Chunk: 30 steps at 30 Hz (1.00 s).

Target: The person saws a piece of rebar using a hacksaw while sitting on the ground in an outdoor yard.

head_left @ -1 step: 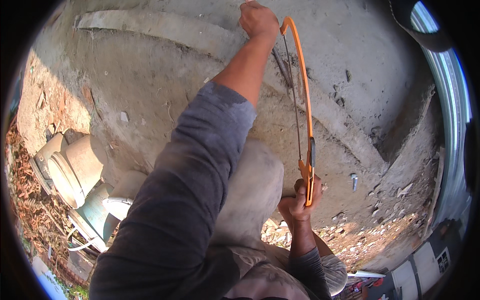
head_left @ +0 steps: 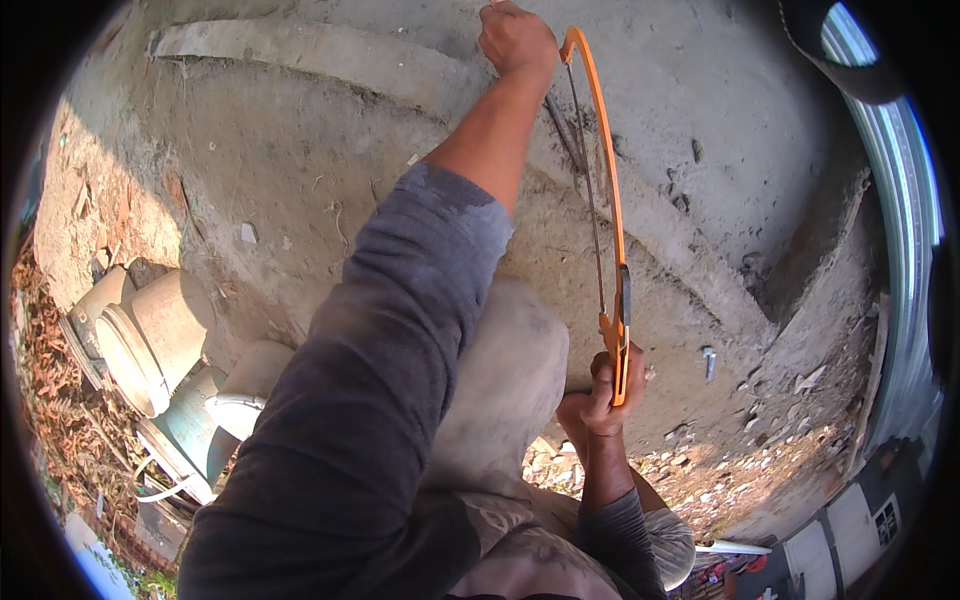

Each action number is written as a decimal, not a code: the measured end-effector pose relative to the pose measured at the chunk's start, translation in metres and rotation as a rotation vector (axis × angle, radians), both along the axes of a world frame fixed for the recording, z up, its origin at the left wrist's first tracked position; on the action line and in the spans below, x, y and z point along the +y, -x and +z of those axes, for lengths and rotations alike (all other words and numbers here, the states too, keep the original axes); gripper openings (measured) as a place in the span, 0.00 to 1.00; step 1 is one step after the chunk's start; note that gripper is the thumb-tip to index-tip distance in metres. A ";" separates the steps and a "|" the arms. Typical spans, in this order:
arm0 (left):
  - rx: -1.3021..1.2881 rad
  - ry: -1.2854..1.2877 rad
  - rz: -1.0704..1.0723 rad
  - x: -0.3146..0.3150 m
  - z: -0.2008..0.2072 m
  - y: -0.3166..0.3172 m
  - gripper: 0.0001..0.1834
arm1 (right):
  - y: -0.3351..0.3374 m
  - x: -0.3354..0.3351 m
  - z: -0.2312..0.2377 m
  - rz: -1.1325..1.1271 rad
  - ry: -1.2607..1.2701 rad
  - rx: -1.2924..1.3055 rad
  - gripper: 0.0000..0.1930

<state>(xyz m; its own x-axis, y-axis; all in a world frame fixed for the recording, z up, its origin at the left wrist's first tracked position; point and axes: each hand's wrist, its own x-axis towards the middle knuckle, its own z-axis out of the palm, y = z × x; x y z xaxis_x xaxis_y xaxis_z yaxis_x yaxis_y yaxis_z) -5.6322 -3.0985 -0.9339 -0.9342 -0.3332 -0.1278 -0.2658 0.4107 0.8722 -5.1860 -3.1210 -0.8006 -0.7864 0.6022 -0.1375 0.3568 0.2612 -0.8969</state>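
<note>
My right hand (head_left: 612,385) is wrapped round the handle of an orange hacksaw (head_left: 607,160) at the lower right of centre. The saw's frame points away from me, its thin dark blade on the left side. At the top, my left hand (head_left: 518,40) is closed just left of the saw's far end; what it grips is hidden. A dark, narrow rod-like piece (head_left: 563,132) lies below that hand and runs toward the blade. Whether the blade touches it I cannot tell. My bent knee (head_left: 515,350) is between my arms.
Several pale buckets (head_left: 170,325) lie at the left beside dry leaves. A raised concrete edge (head_left: 700,265) crosses the rough ground to the right. A small metal bolt-like piece (head_left: 709,362) lies near rubble (head_left: 740,455). Corrugated sheeting (head_left: 905,230) stands at the far right.
The hacksaw and my right hand have shifted slightly forward, away from me. My left hand stays in place.
</note>
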 end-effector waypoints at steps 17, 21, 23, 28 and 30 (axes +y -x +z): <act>-0.002 -0.060 -0.008 0.009 0.000 0.000 0.23 | 0.102 0.013 -0.015 -0.023 -0.016 0.014 0.19; 0.067 -0.034 0.015 -0.003 -0.020 0.015 0.22 | 0.048 0.001 0.000 0.026 0.074 0.009 0.20; 0.015 -0.017 0.001 0.002 -0.016 0.006 0.22 | 0.010 -0.002 0.007 0.029 0.026 -0.022 0.21; 0.004 0.033 0.008 0.012 -0.004 0.005 0.23 | 0.077 0.017 -0.009 -0.026 0.073 0.009 0.22; 0.030 0.064 -0.015 0.005 -0.008 0.007 0.23 | 0.103 0.018 -0.006 -0.005 0.065 0.012 0.20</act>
